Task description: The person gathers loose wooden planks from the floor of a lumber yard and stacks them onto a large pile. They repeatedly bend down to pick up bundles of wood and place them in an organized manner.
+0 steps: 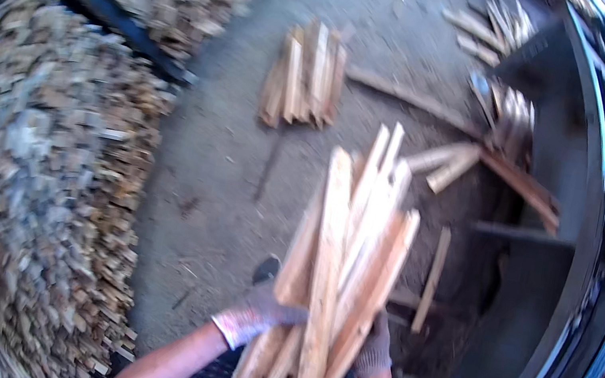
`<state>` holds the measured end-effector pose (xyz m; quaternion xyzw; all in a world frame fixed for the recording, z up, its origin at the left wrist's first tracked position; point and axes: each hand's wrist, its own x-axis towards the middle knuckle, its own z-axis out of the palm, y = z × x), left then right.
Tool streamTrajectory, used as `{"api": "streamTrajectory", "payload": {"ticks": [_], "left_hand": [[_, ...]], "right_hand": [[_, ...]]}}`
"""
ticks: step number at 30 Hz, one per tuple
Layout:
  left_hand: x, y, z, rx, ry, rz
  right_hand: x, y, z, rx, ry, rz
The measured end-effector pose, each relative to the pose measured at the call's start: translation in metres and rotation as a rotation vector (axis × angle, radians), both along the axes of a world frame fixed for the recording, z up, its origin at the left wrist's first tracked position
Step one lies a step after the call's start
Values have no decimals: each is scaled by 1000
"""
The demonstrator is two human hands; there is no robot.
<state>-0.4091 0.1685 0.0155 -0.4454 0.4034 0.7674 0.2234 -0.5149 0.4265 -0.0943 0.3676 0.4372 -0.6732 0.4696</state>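
Sticks [328, 274], a whole armful, run from six o'clock up through the middle toward one, held off the floor [217, 166] in front of the body. Both grips are on them: the left hand [259, 317], at six, clasps one flank with its thumb laid toward the top, and the right hand [375, 352], at five, presses the other flank, its fingers mostly hidden behind the wood. Squeezing from both sides probably stops so loose a load from splaying, since no band shows around it. They lie roughly lengthwise, likely because that packs them tightest, though the far ends finish ragged.

Look at the wood: pale, yellowish, straight-edged and rough-sawn, with flat faces and bright highlights. Knitted gloves cover both hands, likely for splinters and extra friction.

Over at nine o'clock rises a big stack [55, 170], all blunt cut ends, blurred and pebbly. At twelve, a small heap [307, 72] sits on the gritty grey floor, its pieces side by side, perhaps for easy scooping. At three stands a metal bin [557, 165], smooth, dark and hard-edged; a loose board [416, 97] slants toward it from one, and a single slat [431, 281] lies at four.
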Motion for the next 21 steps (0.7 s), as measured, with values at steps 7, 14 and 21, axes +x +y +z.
{"api": "streamTrajectory", "payload": {"ticks": [7, 14, 21], "left_hand": [[121, 59, 11, -160, 74, 265], [146, 84, 47, -308, 272, 579], [162, 64, 110, -416, 409, 709]], "right_hand": [[46, -7, 59, -89, -33, 353], [12, -22, 71, -362, 116, 718], [20, -78, 141, -392, 96, 839]]}}
